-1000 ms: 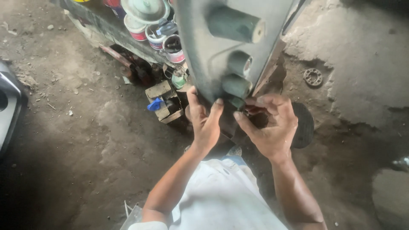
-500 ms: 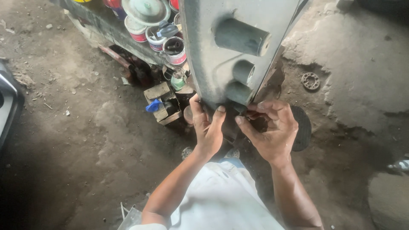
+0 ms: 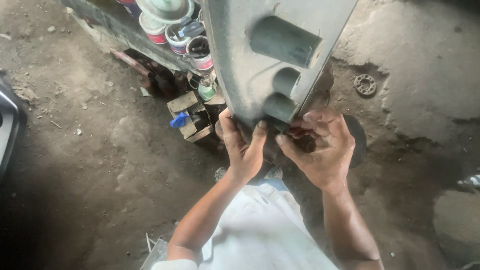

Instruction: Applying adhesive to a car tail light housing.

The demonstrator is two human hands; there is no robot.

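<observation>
Grey panel (image 3: pixel 240 60) with its three stubby round pegs is filling the top of your view, standing up from the dirt floor (image 3: pixel 90 165) and leaning slightly toward you, and you are gripping it at its lower edge. Compared with a second ago, you are leaning in closer, so the panel and both hands are looming larger, while the hands themselves are staying on the same spot. Your left hand (image 3: pixel 242 147) is wrapping its fingers (image 3: pixel 261 131) up over the bottom edge, closed on the panel just beneath the lowest peg (image 3: pixel 280 106). Your right hand (image 3: pixel 325 147) is curling in from the other side, thumb pressing toward the same corner; the fingertips are tucked behind the panel, so I cannot tell whether they are pinching something small or only bracing. Judging by the unchanged grip, you are working at one fixing point rather than shifting the panel. Paint tins (image 3: pixel 200 52) are crowding a ledge just behind it, wooden blocks (image 3: pixel 187 115) are lying near your left wrist, and a metal ring (image 3: pixel 365 84) is sitting well apart on the right.
</observation>
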